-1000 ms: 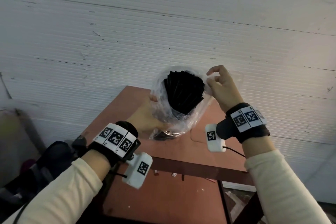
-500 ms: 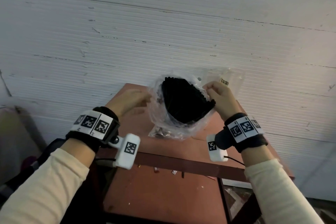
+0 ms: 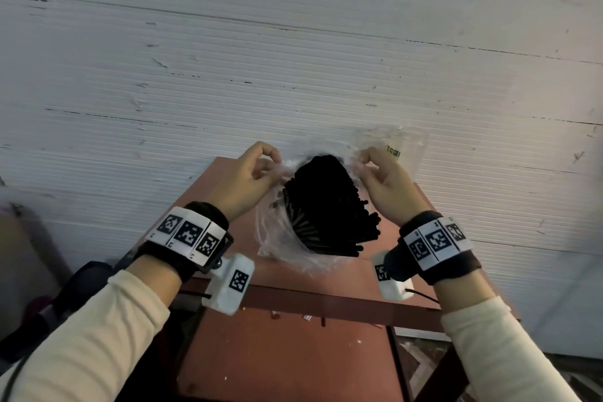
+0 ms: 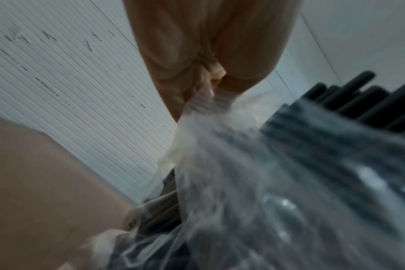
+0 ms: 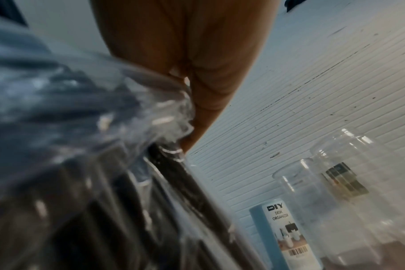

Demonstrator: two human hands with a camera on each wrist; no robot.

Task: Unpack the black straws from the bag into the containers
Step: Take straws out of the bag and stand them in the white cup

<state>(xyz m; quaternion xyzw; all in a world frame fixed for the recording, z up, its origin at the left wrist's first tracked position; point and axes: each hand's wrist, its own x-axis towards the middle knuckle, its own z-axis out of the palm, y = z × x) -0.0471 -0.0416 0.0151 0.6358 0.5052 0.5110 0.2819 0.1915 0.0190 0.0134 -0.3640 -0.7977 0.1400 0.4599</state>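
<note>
A clear plastic bag (image 3: 277, 238) full of black straws (image 3: 323, 206) stands on the red-brown table (image 3: 293, 352), its mouth open upward. My left hand (image 3: 261, 166) pinches the left edge of the bag's mouth (image 4: 204, 98). My right hand (image 3: 372, 170) pinches the right edge (image 5: 180, 109). The straw tips (image 4: 358, 98) stick out above the plastic. Clear containers (image 3: 391, 147) stand behind my right hand, against the wall; the right wrist view shows two of these clear containers (image 5: 335, 191).
A blue box labelled desk organizer (image 5: 287, 235) stands next to the containers. A white ribbed wall (image 3: 293, 59) runs just behind the table. Dark clutter (image 3: 75, 290) lies left of the table. A lower shelf (image 3: 287, 362) shows under the front edge.
My left hand left the bag's lower side and rose to pinch the left edge of its mouth. Both hands now spread the opening, and the view has tilted upward.
</note>
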